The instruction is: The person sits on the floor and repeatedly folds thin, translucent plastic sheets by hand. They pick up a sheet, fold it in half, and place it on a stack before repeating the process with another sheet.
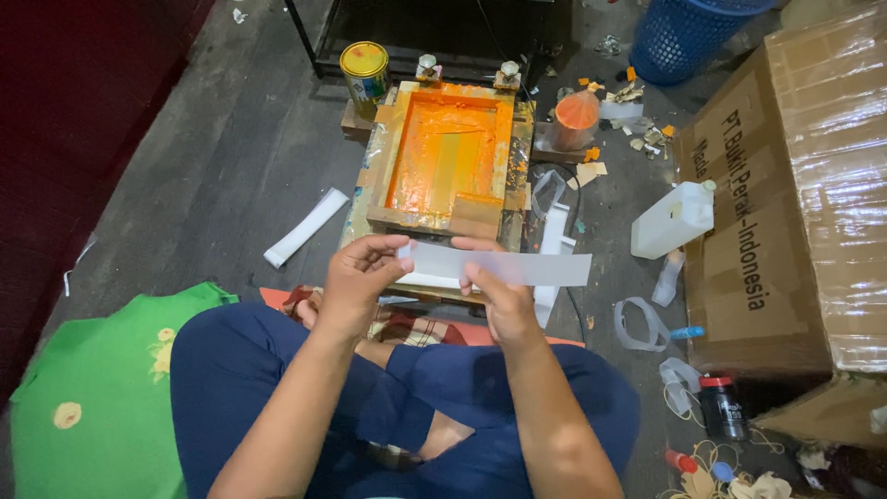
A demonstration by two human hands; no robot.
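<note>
Two hands hold one white strip.
Left hand and right hand pinch the white strip with their fingers, probably plastic, above the orange screen-printing frame.

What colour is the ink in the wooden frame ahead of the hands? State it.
Bright orange: it coats the wooden frame, clearest in the head view.

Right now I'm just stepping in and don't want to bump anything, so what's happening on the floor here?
A person sits cross-legged on the floor, holding a long translucent white strip in front of them. The left hand pinches its left end, and the right hand grips it near the middle. Just beyond lies a wooden printing frame coated in orange ink, with a yellow-lidded tin can beside it.
</note>
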